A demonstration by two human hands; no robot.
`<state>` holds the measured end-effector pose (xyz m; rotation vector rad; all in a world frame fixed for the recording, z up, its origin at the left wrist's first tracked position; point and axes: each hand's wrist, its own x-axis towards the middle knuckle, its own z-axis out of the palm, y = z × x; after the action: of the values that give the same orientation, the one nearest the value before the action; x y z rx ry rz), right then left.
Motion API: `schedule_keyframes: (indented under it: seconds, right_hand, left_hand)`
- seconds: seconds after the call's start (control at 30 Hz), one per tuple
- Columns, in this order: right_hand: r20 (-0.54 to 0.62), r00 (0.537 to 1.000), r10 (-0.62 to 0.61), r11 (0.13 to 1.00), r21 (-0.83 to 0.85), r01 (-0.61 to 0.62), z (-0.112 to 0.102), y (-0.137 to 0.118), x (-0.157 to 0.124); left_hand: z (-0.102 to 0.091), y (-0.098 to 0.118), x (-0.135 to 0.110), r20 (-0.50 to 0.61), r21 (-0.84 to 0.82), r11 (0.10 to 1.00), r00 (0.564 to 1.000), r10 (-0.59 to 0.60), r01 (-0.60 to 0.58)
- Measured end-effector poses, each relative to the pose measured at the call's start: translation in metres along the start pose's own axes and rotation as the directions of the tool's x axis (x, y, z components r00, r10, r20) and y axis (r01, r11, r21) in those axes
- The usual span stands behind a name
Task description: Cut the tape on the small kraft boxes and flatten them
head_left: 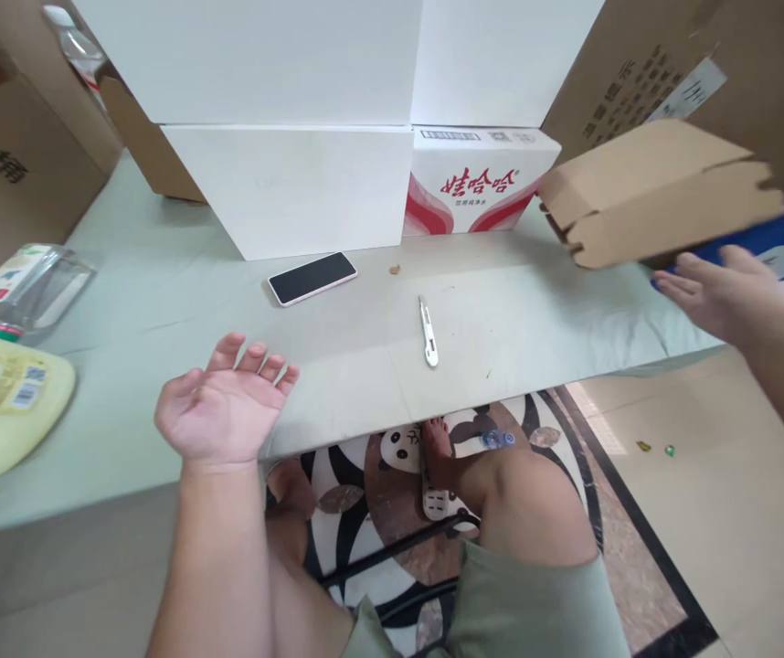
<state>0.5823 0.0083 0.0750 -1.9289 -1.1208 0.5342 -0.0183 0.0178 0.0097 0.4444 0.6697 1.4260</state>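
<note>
Palm up, my left hand (224, 407) rests at the front edge of the table with its fingers curled loosely apart and nothing in it. My right hand (721, 288) is stretched to the right, beside a blue plastic container with a handle (782, 239); its fingers are apart, and whether they touch the container I cannot tell. Just behind that hand is a brown cardboard box (666, 196) with notched flaps, tilted and slightly blurred. Between my hands lie a white utility knife (428, 334) and a phone (313, 279) with a dark screen.
White cartons (289, 183) are stacked at the back, one with red print (478, 187). At left are a clear plastic bottle (46, 283), a yellow bottle (8, 402) and a large brown box (15, 155). A brown scrap (395, 270) lies on the pale tablecloth (351, 366).
</note>
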Motion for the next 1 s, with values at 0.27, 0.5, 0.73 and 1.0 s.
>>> schedule_keyframes:
  seconds: [0.27,0.5,0.73,1.0]
  right_hand:
    - [0.178,0.975,0.13,0.931,-0.36,-0.059,0.105,0.053,-0.052]
    - [0.222,0.972,0.077,0.657,-0.744,0.118,0.144,0.077,-0.09]
    - [0.242,0.962,0.126,0.501,-0.853,0.149,0.142,0.06,-0.086]
    - [0.397,0.91,0.123,0.385,-0.864,0.325,0.149,0.004,-0.07]
  left_hand:
    - [0.001,0.005,-0.001,-0.015,0.013,1.0,1.0,0.015,-0.015]
    - [-0.004,0.008,-0.006,-0.01,-0.019,0.999,1.0,0.03,-0.03]
    - [-0.014,0.024,-0.02,-0.007,-0.132,0.99,0.999,0.051,-0.052]
    - [-0.032,0.048,-0.031,-0.043,-0.087,0.991,0.994,0.102,-0.106]
